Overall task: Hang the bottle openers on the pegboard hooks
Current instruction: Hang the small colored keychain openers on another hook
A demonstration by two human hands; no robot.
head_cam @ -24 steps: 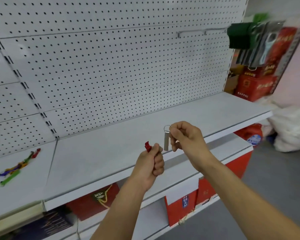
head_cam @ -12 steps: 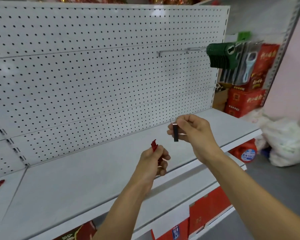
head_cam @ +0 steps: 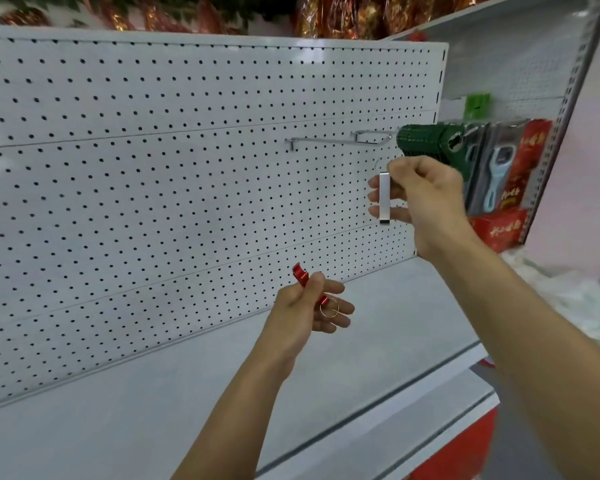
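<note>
My right hand (head_cam: 421, 194) grips a silver bottle opener (head_cam: 384, 198) upright in front of the white pegboard (head_cam: 153, 174), a little below two bare metal hooks (head_cam: 340, 140) that stick out of the board. Its key ring is barely visible above the fingers. Lower down, my left hand (head_cam: 312, 306) pinches a red bottle opener (head_cam: 303, 278) with a thin wire ring (head_cam: 329, 309) dangling over the fingers. Both openers are apart from the hooks.
A grey shelf (head_cam: 187, 393) runs below the pegboard, with a second shelf edge under it. To the right hang green packaged goods (head_cam: 426, 142) and carded tools (head_cam: 496, 174); red boxes (head_cam: 499, 226) sit below. Red and gold packets line the top.
My right hand has lifted the silver opener up and right toward the hooks. My left hand stayed low with the red opener. The view tilted upward and shifted right.
</note>
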